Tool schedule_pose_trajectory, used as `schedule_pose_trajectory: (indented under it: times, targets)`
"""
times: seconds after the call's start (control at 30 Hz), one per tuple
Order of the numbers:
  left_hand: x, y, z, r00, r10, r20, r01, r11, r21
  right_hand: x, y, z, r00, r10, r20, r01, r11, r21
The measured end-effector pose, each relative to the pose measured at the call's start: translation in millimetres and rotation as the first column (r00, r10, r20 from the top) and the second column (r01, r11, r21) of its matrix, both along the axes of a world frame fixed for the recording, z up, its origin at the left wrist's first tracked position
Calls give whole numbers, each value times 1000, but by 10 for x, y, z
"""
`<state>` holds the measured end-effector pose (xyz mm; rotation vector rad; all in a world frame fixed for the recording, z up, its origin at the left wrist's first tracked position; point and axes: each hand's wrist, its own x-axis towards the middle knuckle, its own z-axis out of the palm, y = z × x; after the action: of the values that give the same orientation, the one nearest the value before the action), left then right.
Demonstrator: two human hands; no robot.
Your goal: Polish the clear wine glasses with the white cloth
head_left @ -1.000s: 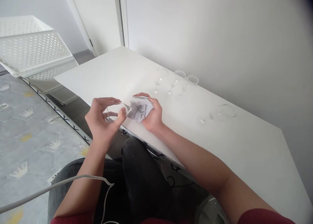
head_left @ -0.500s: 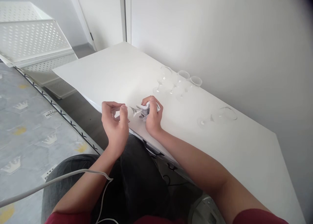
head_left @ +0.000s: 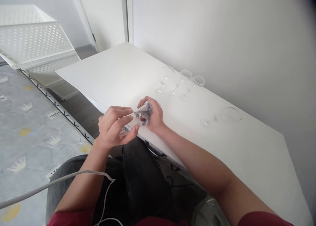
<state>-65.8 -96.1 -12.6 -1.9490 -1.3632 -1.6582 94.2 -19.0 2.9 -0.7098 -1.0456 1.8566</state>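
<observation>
A clear stemmed glass [head_left: 134,118] is held over the near edge of the white table [head_left: 247,153]. My left hand [head_left: 115,127] pinches its foot between thumb and fingertips. My right hand [head_left: 151,115] is wrapped round a grey cloth [head_left: 144,115] that covers the bowl of the glass. Both hands sit close together above my lap.
Three clear stemmed glasses [head_left: 181,79] stand in a row by the wall. Another glass [head_left: 223,115] lies on its side further right. A white perforated rack [head_left: 32,44] stands at the left over a grey mat. A white cable [head_left: 61,181] crosses my lap.
The cloth was spread in my right palm; it is bunched tight round the glass now. My left hand has turned and shifted its pinch on the foot.
</observation>
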Motion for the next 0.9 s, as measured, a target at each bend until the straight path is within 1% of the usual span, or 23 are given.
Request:
schedule_pose_trajectory:
  times: [0.07,0.2,0.3,0.37,0.43,0.57,0.63,0.9]
  targets:
    - [-7,-3,15,998,-23,-60,26,998,52,1,1,25,1000,20,-2,-20,1000,-11]
    - [-20,7,104,993,25,-115,-14,995,96,-10,-5,47,999,30,21,-29,999,-29]
    - [-17,24,159,991,13,-133,18,973,228,-15,-8,31,997,72,5,-72,997,0]
    - [-6,36,171,992,-12,-126,48,958,284,-14,-7,16,996,88,0,-88,996,21]
    - [11,44,169,993,-9,-119,44,957,288,-11,-6,6,996,89,-1,-89,996,31]
    - [59,40,160,988,76,-138,-36,961,275,-7,-4,6,997,72,-6,-71,997,31]
    - [80,34,164,985,101,-142,-58,960,275,-8,-5,13,998,70,-3,-70,997,25]
    - [119,29,185,988,78,-130,-37,956,293,-8,0,24,996,86,-14,-86,996,11]
